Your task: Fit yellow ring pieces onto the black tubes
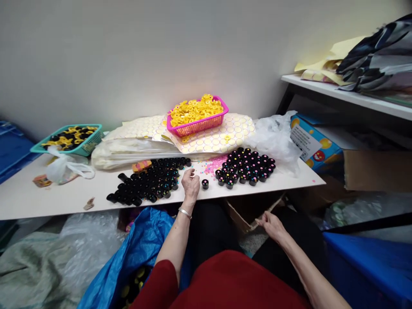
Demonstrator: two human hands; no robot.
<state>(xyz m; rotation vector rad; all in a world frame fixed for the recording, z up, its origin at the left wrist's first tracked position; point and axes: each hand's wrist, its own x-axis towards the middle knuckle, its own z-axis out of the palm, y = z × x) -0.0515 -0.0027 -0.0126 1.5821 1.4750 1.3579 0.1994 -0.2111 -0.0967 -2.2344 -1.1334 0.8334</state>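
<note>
The left hand (190, 183), fingers half curled, is above the white flat table (69, 199); I cannot tell if it pinches anything. At its three o'clock stands one shiny black plastic-looking cylinder (205, 184). The right hand (271, 224), fingers bent together, is beside the brown cardboard box (237, 216), at four o'clock; its grip is unclear.

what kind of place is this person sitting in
Probably a small workshop or packing corner: many small black pieces stand grouped on a white table, beside a pink basket heaped with yellow parts.
</note>
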